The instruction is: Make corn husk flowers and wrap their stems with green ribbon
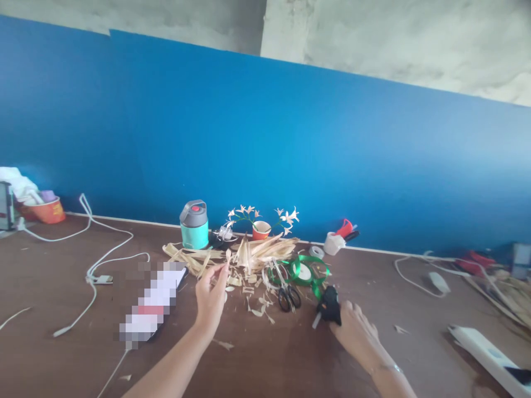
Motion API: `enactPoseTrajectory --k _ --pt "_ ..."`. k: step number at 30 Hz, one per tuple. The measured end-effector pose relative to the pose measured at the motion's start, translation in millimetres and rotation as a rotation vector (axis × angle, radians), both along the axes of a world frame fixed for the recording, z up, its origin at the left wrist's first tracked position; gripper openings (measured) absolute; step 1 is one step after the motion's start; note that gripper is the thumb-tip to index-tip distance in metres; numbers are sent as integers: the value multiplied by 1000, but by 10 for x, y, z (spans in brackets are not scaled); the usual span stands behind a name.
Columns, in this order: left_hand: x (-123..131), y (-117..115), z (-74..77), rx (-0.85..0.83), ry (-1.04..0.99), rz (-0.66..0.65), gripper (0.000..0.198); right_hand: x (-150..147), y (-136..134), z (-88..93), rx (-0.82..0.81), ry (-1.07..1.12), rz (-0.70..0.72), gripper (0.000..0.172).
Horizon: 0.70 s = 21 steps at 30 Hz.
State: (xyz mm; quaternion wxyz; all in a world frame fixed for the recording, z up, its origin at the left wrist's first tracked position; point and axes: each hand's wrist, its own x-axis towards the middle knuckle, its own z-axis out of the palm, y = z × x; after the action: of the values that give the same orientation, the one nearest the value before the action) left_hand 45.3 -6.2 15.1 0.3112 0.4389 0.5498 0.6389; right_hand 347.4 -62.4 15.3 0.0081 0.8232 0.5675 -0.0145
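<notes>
My left hand (212, 293) pinches a small pale husk flower piece (228, 256) upright between thumb and fingertips. My right hand (357, 329) is closed at the near end of a black glue gun (331, 305), low over the table; a translucent stick shows at its side. Between the hands lie black-handled scissors (289, 298) and scattered husk scraps (259, 309). Behind them is a heap of dried corn husks (257, 253), with a roll of green ribbon (302, 271) to its right. An orange paper cup (261, 230) holds green stems with pale flowers (290, 216).
A teal lidded jar (194, 226) stands behind the husks. The phone (155, 304) and white cables (93, 265) lie left. A tape roll (317, 252) and white cup with tools (334, 243) are back right. A power strip (485, 354) lies front right. A blue partition (290, 138) rises behind.
</notes>
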Motion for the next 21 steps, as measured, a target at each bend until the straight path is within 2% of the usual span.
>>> enactPoseTrajectory --k 3,7,10,12,14,17,21 --pt "1 4 -17 -77 -54 -62 40 -1 -11 17 -27 -29 -15 21" --pt "-12 22 -62 -58 -1 -72 36 -191 -25 214 74 -128 35 17" --pt "-12 32 -89 13 111 -51 30 -548 18 354 247 -29 299 20" --pt "-3 29 -99 31 164 -41 27 -842 75 371 254 129 614 25" --pt "10 19 -104 41 201 -48 27 -1107 141 333 240 220 814 24" --pt "29 4 -107 56 246 -70 26 -1354 234 260 212 214 920 24" --pt "37 -2 -107 57 281 -66 25 -1414 310 237 143 187 947 28"
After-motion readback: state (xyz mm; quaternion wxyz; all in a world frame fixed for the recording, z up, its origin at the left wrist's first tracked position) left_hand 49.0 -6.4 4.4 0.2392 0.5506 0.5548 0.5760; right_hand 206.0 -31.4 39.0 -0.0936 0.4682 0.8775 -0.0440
